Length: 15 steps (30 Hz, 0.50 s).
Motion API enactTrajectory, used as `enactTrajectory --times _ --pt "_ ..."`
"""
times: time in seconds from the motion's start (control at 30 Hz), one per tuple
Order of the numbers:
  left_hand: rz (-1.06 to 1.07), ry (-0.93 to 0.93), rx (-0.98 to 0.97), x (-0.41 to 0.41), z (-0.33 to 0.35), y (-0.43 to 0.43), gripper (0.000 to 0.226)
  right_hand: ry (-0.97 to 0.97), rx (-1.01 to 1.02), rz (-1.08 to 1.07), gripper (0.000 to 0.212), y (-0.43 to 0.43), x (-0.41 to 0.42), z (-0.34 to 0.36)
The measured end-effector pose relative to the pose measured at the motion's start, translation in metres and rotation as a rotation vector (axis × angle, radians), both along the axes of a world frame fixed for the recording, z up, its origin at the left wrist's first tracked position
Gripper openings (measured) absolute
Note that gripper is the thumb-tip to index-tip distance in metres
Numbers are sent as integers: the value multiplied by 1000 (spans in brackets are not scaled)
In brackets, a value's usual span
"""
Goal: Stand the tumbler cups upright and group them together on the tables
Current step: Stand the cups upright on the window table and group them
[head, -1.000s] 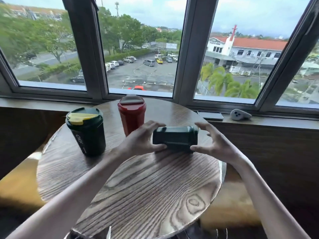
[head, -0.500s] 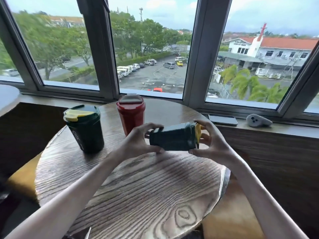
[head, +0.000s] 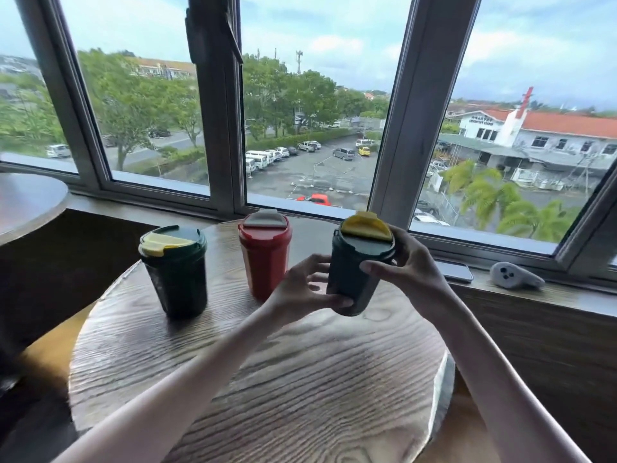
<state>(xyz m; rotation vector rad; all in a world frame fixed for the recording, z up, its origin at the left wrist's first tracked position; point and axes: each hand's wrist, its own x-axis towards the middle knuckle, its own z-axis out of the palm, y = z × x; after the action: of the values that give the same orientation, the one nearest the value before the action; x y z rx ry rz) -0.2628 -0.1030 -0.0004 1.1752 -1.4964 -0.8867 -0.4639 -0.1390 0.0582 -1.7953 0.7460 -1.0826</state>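
We hold the dark green tumbler (head: 359, 269) with the yellow flap nearly upright over the round wooden table (head: 267, 379), to the right of the red tumbler (head: 264, 253), its base at or just above the wood; we cannot tell whether it touches. Our left hand (head: 300, 289) cups the lower wall, thumb pressed near the base and fingers curled behind; our right hand (head: 405, 262) wraps the upper body under the lid, thumb laid across the front, fingers closed round the far side. We judge it rigid, smooth-walled and fairly light, likely empty, though the contents are unseen; the glossy wall may be slippery, so a grip around the waist suits better than one on the lid, whose flap could lift. The other green tumbler (head: 175, 272) stands upright at the left, apart from the red one. Our fingertips behind the cup are hidden; a second table (head: 26, 202) is cut off at the left edge, so any cups there go unseen; printing on the cups is too dark to read.
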Motion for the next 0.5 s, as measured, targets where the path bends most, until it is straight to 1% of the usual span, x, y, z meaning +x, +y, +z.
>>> enactTrajectory --times 0.1,0.2,0.27,0.4,0.5 --pt "-9 -69 38 1 -6 -1 64 59 12 -39 80 -3 -3 -10" --pt "-17 -93 54 2 -12 -1 68 132 0 -66 87 -3 -5 -17" --pt "-14 -102 66 2 -14 -2 72 124 9 -80 87 -2 -4 -20" --pt "2 -99 76 4 -19 -3 75 70 56 -71 79 0 0 -24" --pt "28 -107 74 4 -21 1 66 24 88 -64 62 3 2 -32"
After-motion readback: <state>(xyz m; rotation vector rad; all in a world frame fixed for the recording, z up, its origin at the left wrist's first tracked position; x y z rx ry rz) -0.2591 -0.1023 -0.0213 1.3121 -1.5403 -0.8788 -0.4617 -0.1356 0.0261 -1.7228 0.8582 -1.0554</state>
